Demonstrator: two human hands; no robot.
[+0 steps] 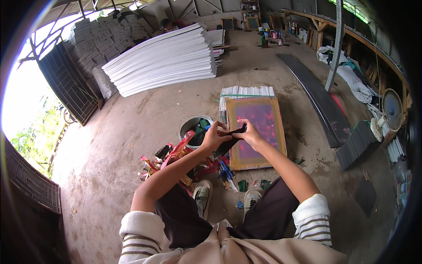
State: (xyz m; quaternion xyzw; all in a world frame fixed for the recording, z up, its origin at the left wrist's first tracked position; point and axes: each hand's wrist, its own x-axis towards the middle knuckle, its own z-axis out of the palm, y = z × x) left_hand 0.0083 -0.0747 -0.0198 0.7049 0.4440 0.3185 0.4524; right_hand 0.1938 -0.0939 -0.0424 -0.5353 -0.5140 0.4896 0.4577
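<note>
In front of me both hands grip a thin, black, flexible piece [226, 146], its kind too blurred to name. My left hand [212, 138] is closed on its left side, while my right hand [250, 134] pinches its upper right end. Below my hands, to the right, lies a framed screen [263, 127] with a yellowish border and a purple-pink middle. A pale round bucket [181, 128] holding dark green scraps stands just left of my left hand. Crumpled red and multicoloured wrappers [187, 171] are heaped on the floor, partly behind my left forearm.
Bundled white sheets [246, 91] sit at the screen's far edge. A tall stack of white sheets [162, 57] stands far left, a person [167, 24] behind it. Long dark boards [307, 92] and a fan [391, 109] are on the right. Green scraps [242, 185] lie near my shoes.
</note>
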